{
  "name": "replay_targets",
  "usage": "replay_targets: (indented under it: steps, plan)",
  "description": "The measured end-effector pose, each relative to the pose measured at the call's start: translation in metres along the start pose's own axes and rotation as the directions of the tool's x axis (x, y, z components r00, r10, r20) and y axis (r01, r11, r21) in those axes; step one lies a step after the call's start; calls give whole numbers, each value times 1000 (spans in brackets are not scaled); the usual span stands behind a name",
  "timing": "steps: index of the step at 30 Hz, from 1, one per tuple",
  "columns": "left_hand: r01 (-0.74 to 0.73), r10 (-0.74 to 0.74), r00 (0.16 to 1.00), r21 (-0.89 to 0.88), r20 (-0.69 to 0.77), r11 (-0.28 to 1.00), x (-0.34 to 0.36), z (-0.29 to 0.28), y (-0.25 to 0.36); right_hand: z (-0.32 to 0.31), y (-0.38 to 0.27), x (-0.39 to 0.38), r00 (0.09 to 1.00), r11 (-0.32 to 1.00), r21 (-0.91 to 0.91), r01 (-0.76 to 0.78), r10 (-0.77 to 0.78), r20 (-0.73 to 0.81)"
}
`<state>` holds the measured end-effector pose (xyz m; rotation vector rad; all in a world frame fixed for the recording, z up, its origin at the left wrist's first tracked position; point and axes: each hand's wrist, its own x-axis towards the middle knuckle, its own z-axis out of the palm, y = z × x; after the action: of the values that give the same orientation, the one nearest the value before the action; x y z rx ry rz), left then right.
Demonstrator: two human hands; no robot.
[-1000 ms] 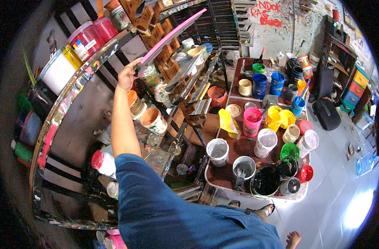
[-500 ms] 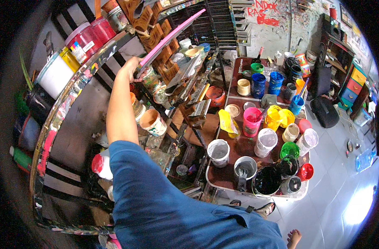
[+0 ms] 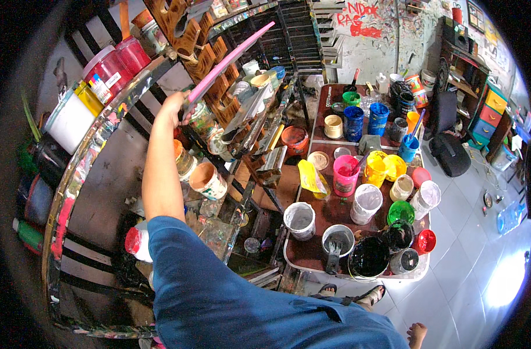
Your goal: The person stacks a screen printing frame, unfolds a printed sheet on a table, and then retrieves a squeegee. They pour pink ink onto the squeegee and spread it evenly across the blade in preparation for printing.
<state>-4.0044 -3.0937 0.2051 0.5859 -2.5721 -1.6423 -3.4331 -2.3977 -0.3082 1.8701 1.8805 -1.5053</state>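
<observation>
My left hand [image 3: 176, 110] is raised at the upper left. Its fingers are closed round the lower end of a flat pink-edged panel [image 3: 230, 61], seen almost edge-on and slanting up to the right. The panel is held beside a rack of wooden-handled squeegees [image 3: 220, 96]. Below the hand, a paint-stained tub [image 3: 208, 181] stands on a shelf among other pots. Down at the lower right edge hangs my right hand [image 3: 416, 334], partly in view, with loosely bent fingers and nothing visible in it.
A dark red table [image 3: 303, 259] on the right bears many paint pots, including a pink pot [image 3: 345, 180] and a black bucket [image 3: 370, 256]. A paint-smeared rail [image 3: 73, 174] curves along the left, with red jars [image 3: 108, 72] above it. A black chair [image 3: 451, 154] stands farther right.
The view has shifted slightly, so most things sit a little farther left. My left hand still grips the pink-edged panel, which hangs slightly lower in view. My right hand has moved slightly rightward.
</observation>
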Motion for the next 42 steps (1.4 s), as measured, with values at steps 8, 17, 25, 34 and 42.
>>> replay_targets:
  steps: [8, 17, 25, 34, 42]
  plan:
    - [4, -4, 1000, 9, -30, 1000, -17, 16, 16, 14, -3, 11, 999, 999, 17, 34, -34, -19]
    - [76, -100, 986, 174, 131, 982, -19, 12, 44, 23, -12, 0, 995, 983, -151, 101, -99, 17]
    - [85, -85, 996, 177, -7, 981, -46, 40, 73, 52, -33, -5, 996, 989, -148, -4, 17, 88]
    - [109, -44, 946, -187, 320, 976, -31, 29, 74, 56, 23, -1, 937, 987, -88, -133, 154, 313]
    - [186, 211, 894, -756, 396, 628, -11, 49, 83, 46, 31, -12, 945, 985, -13, -170, 167, 280]
